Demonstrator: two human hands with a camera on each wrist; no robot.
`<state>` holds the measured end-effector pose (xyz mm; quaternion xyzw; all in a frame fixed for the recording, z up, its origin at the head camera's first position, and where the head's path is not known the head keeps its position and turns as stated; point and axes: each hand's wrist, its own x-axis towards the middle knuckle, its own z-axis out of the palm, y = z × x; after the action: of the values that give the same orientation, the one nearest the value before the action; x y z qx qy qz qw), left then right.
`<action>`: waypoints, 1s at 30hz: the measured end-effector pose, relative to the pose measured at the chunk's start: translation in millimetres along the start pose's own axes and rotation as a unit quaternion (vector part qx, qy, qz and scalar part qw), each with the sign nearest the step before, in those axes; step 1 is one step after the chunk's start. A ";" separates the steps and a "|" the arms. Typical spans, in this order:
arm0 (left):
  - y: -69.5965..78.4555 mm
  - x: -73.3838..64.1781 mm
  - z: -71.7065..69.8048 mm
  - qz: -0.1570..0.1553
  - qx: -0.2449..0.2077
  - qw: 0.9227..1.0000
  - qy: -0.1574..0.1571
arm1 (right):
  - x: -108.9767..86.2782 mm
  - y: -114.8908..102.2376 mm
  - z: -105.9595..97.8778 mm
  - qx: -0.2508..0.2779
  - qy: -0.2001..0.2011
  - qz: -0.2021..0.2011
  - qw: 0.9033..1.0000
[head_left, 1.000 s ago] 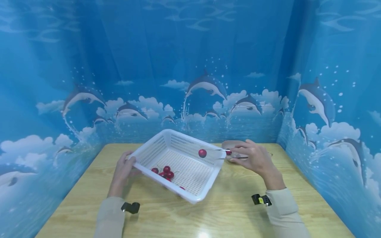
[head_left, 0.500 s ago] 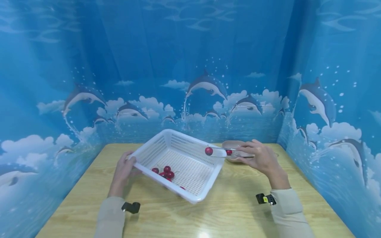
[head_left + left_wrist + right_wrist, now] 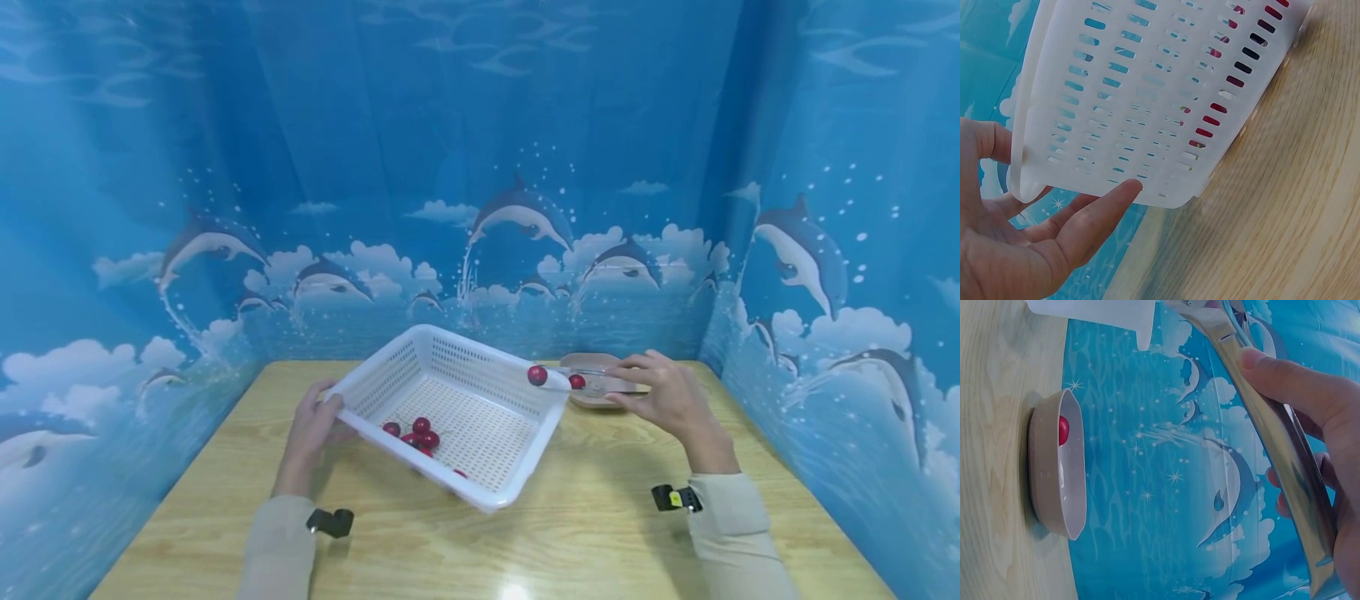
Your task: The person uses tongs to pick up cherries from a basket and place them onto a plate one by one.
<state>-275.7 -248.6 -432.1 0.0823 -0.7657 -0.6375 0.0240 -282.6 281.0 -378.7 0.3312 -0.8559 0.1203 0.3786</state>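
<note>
My left hand (image 3: 309, 429) grips the rim of a white perforated plastic basket (image 3: 1110, 94) at its left corner, with fingers spread under and along the wall. Several red cherries (image 3: 422, 437) lie gathered toward the basket's near side. My right hand (image 3: 663, 396) holds metal tongs (image 3: 1279, 444) level, thumb on one arm and fingers on the other. A single cherry (image 3: 537, 375) is at the tongs' tips, overlapping the basket's right rim in the head view. Beyond the tongs, a pale pinkish bowl (image 3: 1047, 475) sits on the table with one cherry (image 3: 1064, 430) inside.
The wooden table (image 3: 585, 533) ends at a blue curtain (image 3: 480, 125) printed with dolphins, which surrounds its back and sides. A black wrist camera (image 3: 330, 523) is strapped to the left sleeve, another camera (image 3: 675, 498) to the right one.
My right hand has moved right, carrying the tongs and their cherry from over the basket's inside to its right rim. The left hand and basket have stayed in place.
</note>
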 end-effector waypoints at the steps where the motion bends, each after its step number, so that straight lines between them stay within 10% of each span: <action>1: 0.1 0.0 0.1 0.000 0.000 1.000 0.000 | -0.4 0.4 -0.4 -0.001 -0.001 0.002 1.000; 30: -1.1 1.1 -0.8 0.003 -0.005 1.000 -0.004 | -15.2 21.2 -7.7 -0.067 0.004 0.057 0.996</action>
<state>-276.5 -249.7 -433.2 0.0774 -0.7630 -0.6413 0.0232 -284.7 307.7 -383.5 0.2554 -0.8780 0.0854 0.3957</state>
